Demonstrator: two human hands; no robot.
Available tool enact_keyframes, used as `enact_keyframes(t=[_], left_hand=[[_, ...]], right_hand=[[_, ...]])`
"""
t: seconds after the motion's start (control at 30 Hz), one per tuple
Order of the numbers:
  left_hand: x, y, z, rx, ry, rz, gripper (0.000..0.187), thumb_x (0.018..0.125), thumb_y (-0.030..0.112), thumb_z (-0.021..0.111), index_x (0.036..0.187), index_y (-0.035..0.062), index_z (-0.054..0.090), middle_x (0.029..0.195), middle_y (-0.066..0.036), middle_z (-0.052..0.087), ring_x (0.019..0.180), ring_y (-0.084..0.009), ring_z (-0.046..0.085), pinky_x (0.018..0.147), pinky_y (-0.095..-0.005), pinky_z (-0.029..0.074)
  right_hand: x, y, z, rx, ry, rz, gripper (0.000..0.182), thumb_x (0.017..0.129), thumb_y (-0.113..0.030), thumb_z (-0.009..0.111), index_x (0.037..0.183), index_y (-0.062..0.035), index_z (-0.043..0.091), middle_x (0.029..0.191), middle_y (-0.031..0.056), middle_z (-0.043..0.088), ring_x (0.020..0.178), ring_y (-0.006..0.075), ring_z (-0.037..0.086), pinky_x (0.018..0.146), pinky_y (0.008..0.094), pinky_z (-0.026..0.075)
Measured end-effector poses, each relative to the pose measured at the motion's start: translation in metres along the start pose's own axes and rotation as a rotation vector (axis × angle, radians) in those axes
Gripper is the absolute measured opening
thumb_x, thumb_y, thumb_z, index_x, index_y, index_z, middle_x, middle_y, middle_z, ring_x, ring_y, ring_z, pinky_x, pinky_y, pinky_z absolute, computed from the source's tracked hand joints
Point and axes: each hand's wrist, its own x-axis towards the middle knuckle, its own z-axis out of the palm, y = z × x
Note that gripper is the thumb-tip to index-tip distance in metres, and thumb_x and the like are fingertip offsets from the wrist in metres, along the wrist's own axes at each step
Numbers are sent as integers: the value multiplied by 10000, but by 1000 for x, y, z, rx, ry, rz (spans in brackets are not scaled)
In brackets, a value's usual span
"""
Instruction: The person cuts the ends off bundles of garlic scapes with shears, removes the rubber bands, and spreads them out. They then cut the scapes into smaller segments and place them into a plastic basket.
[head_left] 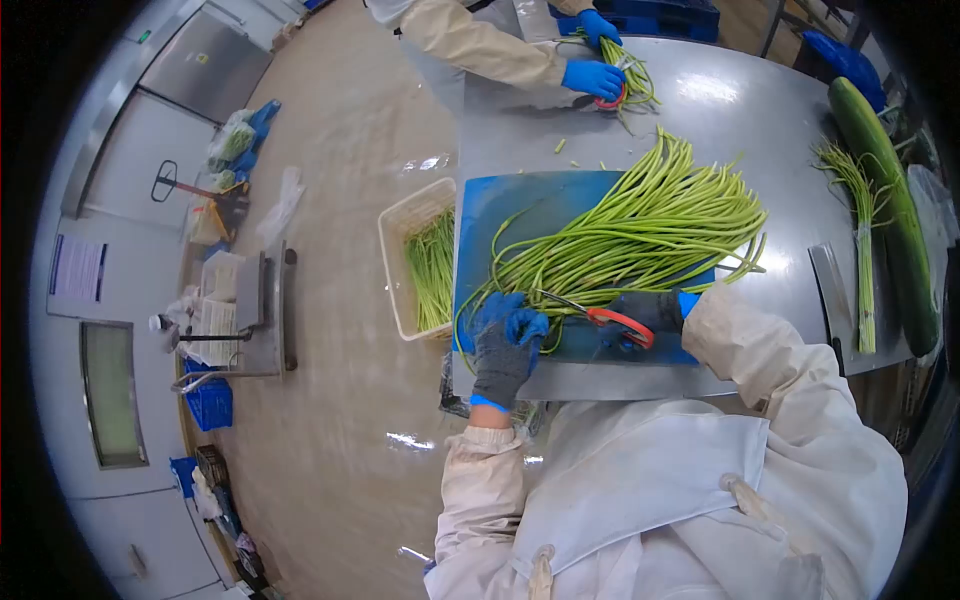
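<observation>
A large bunch of long green beans (pixel 640 225) lies across a blue cutting board (pixel 495 205) on the metal table (pixel 710 90). At the bunch's left end my left hand (pixel 508 340), in a grey and blue glove, has its fingers closed round bean ends. My right hand (pixel 645 318), gloved in dark grey, grips red-handled scissors (pixel 625 325), whose blades point left towards the beans near my left hand. How many beans my left fingers hold is hidden.
Across the table a co-worker's blue-gloved hands (pixel 596 75) hold beans and red scissors. A cream crate (pixel 393 245) of beans stands left of the table. At the right lie a knife (pixel 828 290), a tied bean bundle (pixel 865 260) and a long green gourd (pixel 890 210).
</observation>
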Motion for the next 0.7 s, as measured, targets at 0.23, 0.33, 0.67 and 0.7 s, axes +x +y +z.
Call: enact_keyframes(t=[0.23, 0.33, 0.67, 0.7], left_hand=[[-1, 7, 19, 143, -26, -16, 183, 729, 299, 670, 807, 134, 665, 1119, -113, 575, 1139, -355, 423, 980, -464, 283], [-3, 12, 20, 100, -12, -31, 151, 728, 305, 667, 795, 170, 666, 1108, -103, 580, 1146, -350, 412, 981, -472, 274], [-5, 1, 25, 100, -71, -53, 120, 712, 242, 670, 785, 146, 661, 1110, -128, 575, 1078, -360, 460, 964, -468, 307], [-6, -6, 24, 96, -77, -51, 120, 712, 242, 670, 785, 146, 661, 1110, -128, 575, 1078, -360, 460, 964, -468, 307]], right_hand=[[-16, -7, -2, -477, 268, -289, 354, 779, -246, 624, 1093, -85, 595, 1015, 128, 618, 883, 216, 590, 754, 351, 463], [-14, -6, 3, -236, 196, -208, 349, 776, -229, 625, 1095, -90, 594, 1036, 132, 618, 894, 240, 595, 779, 373, 459], [-28, -34, 7, -154, 115, -198, 258, 845, -255, 566, 978, -36, 595, 832, 110, 603, 746, 227, 572, 675, 337, 460], [-29, -27, 11, -208, 226, -390, 254, 856, -262, 555, 942, -26, 593, 800, 115, 591, 720, 233, 563, 665, 340, 460]])
